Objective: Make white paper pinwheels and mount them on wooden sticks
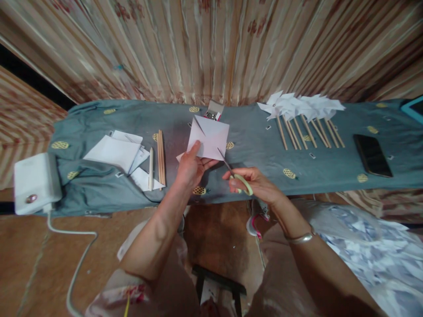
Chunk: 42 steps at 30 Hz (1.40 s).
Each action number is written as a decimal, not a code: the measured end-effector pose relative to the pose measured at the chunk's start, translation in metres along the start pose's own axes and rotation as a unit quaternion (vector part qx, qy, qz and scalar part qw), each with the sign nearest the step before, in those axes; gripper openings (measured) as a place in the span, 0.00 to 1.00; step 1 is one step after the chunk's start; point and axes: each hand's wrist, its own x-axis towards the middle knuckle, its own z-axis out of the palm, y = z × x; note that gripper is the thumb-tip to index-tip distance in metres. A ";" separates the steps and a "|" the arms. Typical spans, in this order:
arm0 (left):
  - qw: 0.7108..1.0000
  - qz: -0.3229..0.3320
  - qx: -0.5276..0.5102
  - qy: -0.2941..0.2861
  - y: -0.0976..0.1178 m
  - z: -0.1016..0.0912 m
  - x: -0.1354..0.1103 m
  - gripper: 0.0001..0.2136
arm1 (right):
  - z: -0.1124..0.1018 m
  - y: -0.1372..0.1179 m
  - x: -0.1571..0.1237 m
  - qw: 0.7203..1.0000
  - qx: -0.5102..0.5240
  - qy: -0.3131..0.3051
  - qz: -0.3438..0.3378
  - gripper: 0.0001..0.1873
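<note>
My left hand (191,166) pinches a white paper square (209,136) by its lower left corner and holds it up over the blue-grey cloth. A cut runs in from the square's top left corner. My right hand (256,182) grips scissors (236,174) with pale green handles. The blades are at the square's lower right edge.
A board covered in blue-grey pineapple-print cloth (251,132) spans the view. On it lie a stack of white paper squares (115,154), wooden sticks (161,156), a small open box (213,113), several finished paper pinwheels (300,108) and a black phone (372,155). A white device (35,182) sits at the left end.
</note>
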 end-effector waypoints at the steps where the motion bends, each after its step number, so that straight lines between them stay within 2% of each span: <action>1: 1.000 -0.002 0.000 -0.001 0.000 0.000 0.000 0.17 | 0.000 0.000 0.000 1.000 0.001 0.001 0.002 0.17; 7: 1.000 -0.009 -0.009 -0.005 0.000 0.000 0.001 0.17 | -0.002 0.004 0.002 1.000 -0.004 0.011 0.012 0.19; 17: 1.000 -0.022 -0.013 -0.003 0.003 0.002 -0.002 0.17 | -0.004 0.005 0.003 0.997 -0.013 0.036 0.070 0.26; 42: 0.999 -0.032 0.002 -0.020 -0.002 0.002 -0.003 0.13 | -0.002 0.004 0.004 0.998 -0.022 0.033 0.046 0.25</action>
